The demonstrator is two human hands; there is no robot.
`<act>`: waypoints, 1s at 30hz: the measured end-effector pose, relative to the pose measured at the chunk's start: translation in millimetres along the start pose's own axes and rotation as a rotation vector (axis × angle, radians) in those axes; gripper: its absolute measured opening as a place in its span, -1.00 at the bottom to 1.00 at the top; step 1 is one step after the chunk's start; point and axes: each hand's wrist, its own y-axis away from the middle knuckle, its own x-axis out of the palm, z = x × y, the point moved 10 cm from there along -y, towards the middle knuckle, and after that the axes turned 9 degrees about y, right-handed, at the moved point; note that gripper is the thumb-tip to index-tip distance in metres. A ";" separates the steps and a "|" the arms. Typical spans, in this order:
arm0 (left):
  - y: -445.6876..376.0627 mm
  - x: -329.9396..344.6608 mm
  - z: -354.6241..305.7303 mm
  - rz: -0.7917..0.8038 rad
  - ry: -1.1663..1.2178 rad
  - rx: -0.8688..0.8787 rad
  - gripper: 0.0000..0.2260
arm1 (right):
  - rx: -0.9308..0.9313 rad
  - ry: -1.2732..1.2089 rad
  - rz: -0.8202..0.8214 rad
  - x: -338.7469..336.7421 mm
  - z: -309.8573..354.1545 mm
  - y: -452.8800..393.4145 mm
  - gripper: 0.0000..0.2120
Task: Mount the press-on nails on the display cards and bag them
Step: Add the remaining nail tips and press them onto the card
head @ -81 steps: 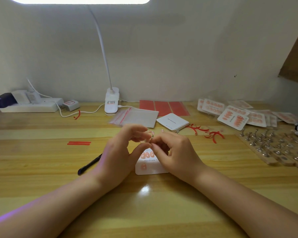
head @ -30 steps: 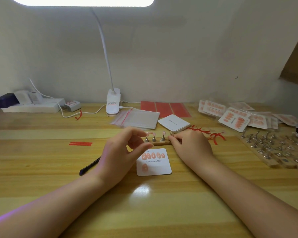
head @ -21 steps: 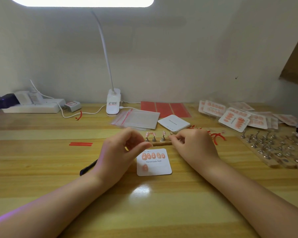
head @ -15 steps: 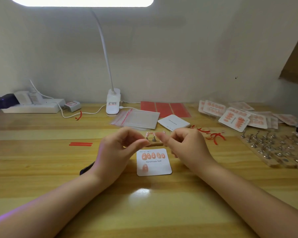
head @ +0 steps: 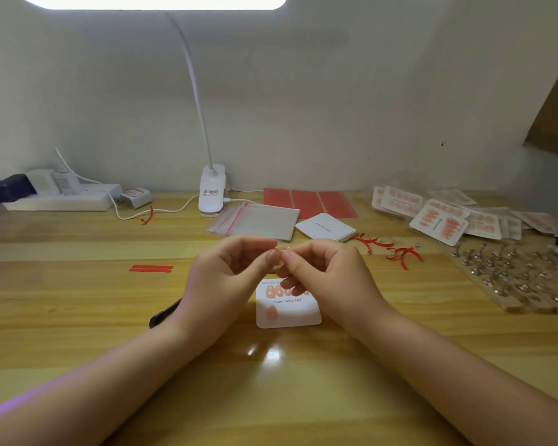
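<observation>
Just above the worktop [head: 78,317], the left hand [head: 219,284] and right hand [head: 329,278] meet fingertip to fingertip, both pinching one small nail [head: 279,252] between them. That nail is mostly hidden by the fingers, so which way it points and how its long axis runs cannot be told. Below the grip lies the card [head: 290,312], flat and square to the viewer, its printed line running left to right; the right hand's curled fingers cover the right end of its top row of pink nails, and a single nail sits in its lower left corner. Left of the grip and nearer, a black pen [head: 163,315] shows only its end from under the left wrist. Beyond the grip lie the bags [head: 258,220] and a stack of blank cards [head: 326,226]. Far right of the grip, the wooden stands [head: 512,278] run out of view at the edge, with finished cards [head: 438,222] behind them.
</observation>
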 end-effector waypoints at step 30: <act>-5.3 1.7 -17.5 0.023 0.124 0.061 -0.83 | -0.170 0.223 -0.083 -13.7 26.9 2.9 -0.92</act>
